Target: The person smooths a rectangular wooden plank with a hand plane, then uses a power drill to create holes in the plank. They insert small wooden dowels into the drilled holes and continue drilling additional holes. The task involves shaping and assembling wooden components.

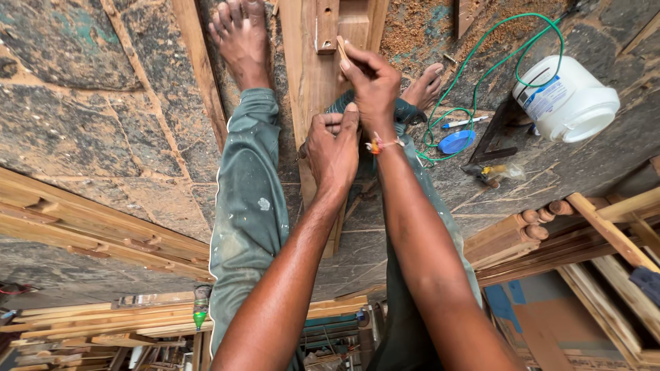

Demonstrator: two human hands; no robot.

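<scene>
I sit on a stone floor with both legs stretched out and a long wooden plank [311, 89] lying between them. My right hand [371, 79] pinches a thin, short wooden strip [340, 48] against the plank, beside a small wooden block [327, 27] on the plank. My left hand [333, 148] is closed into a fist just below, resting on the plank. It grips something small, of which only a dark tip [301, 155] shows at its left side. The two hands nearly touch.
To the right lie a white plastic jar [567, 99] on its side, a blue lid [455, 141], a green wire [491, 69] and a pen [464, 124]. Stacked wooden pieces lie at left [89, 227] and right [550, 237]. Sawdust [412, 27] covers the floor ahead.
</scene>
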